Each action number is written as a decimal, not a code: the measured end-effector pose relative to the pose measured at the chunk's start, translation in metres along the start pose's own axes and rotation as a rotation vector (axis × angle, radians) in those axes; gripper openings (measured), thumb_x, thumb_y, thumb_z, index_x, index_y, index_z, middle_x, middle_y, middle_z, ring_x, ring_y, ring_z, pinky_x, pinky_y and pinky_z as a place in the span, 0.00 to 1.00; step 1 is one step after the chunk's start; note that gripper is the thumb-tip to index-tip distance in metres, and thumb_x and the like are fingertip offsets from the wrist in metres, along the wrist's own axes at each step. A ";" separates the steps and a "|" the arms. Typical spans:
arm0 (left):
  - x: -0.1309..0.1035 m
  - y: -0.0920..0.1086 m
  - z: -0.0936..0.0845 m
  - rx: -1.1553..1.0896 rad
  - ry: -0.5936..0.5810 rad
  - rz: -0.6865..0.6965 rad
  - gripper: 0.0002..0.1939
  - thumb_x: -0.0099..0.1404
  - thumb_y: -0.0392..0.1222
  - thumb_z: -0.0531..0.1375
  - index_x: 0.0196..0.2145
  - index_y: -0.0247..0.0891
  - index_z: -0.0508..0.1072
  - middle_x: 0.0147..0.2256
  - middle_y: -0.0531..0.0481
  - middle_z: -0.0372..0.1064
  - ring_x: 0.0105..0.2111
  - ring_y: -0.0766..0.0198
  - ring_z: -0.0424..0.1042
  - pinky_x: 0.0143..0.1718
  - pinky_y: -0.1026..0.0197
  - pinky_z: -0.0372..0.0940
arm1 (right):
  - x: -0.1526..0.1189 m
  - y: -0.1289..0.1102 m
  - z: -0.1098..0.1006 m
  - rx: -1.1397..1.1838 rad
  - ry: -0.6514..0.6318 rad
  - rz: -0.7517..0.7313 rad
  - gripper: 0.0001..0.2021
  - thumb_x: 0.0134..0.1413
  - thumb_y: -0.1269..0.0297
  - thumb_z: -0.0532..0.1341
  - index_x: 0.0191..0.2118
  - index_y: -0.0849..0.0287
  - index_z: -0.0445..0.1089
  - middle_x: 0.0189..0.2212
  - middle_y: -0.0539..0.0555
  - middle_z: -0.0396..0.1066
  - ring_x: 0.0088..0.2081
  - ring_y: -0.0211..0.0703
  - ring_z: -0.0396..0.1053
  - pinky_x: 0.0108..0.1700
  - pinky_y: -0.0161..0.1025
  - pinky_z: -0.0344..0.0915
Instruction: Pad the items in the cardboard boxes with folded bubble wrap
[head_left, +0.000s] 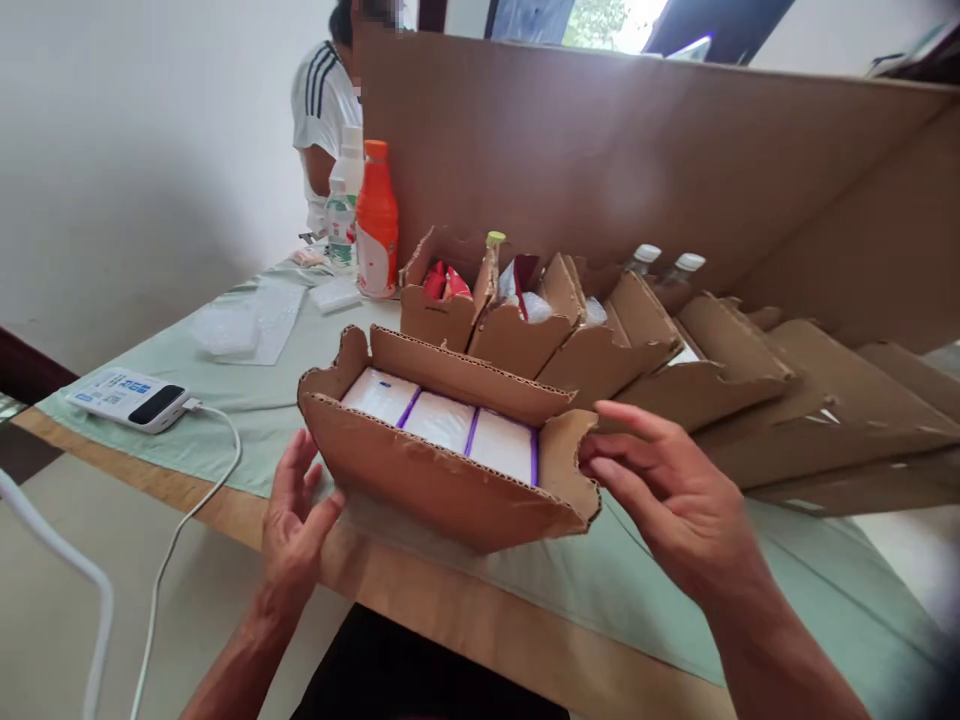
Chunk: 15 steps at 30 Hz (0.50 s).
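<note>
An open cardboard box (442,490) is tilted toward me near the table's front edge. Side by side inside lie three white plastic-wrapped packs (439,420) with purple edges; their kind is not readable. My left hand (296,515) supports the box's lower left end, thumb against the corner and fingers curled beside it. At the notched right end, my right hand (675,500) grips the cardboard with bent fingers, some of them hidden behind the wall.
Behind stands a row of cardboard bins (517,335) holding packets and bottles. An orange bottle (377,225) and a clear bottle (340,225) are at the back left. A white device (127,398) with a cable lies left. Beyond a large cardboard panel (600,150) is another person (322,110).
</note>
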<state>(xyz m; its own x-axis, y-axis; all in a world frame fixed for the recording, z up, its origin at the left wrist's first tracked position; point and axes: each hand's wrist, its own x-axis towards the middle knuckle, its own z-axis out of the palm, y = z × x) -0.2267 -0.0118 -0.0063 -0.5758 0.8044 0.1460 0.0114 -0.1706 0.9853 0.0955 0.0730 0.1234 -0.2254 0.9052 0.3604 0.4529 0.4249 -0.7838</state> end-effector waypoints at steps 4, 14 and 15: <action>-0.012 0.003 0.009 0.040 -0.069 -0.074 0.31 0.66 0.48 0.65 0.65 0.46 0.65 0.64 0.43 0.65 0.63 0.46 0.68 0.65 0.44 0.62 | -0.044 0.036 0.003 0.023 -0.095 0.036 0.38 0.59 0.52 0.68 0.72 0.44 0.55 0.58 0.61 0.75 0.52 0.54 0.79 0.50 0.51 0.79; 0.010 0.018 0.075 0.082 -0.142 0.039 0.31 0.65 0.43 0.62 0.65 0.42 0.64 0.62 0.43 0.66 0.62 0.52 0.67 0.63 0.51 0.64 | -0.035 0.053 0.059 -0.072 0.035 0.026 0.30 0.58 0.52 0.66 0.64 0.52 0.65 0.54 0.62 0.76 0.53 0.60 0.75 0.53 0.57 0.75; 0.017 0.017 0.086 0.076 -0.195 0.061 0.32 0.65 0.43 0.62 0.66 0.41 0.62 0.63 0.42 0.65 0.63 0.52 0.67 0.64 0.50 0.63 | -0.029 0.058 0.053 -0.076 0.069 0.042 0.29 0.57 0.51 0.66 0.62 0.53 0.66 0.52 0.61 0.76 0.50 0.58 0.77 0.50 0.55 0.76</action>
<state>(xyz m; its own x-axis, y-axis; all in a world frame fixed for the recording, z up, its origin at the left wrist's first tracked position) -0.1657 0.0479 0.0205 -0.4034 0.8900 0.2126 0.1074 -0.1846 0.9769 0.0828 0.0704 0.0405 -0.1462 0.9197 0.3643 0.5252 0.3843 -0.7593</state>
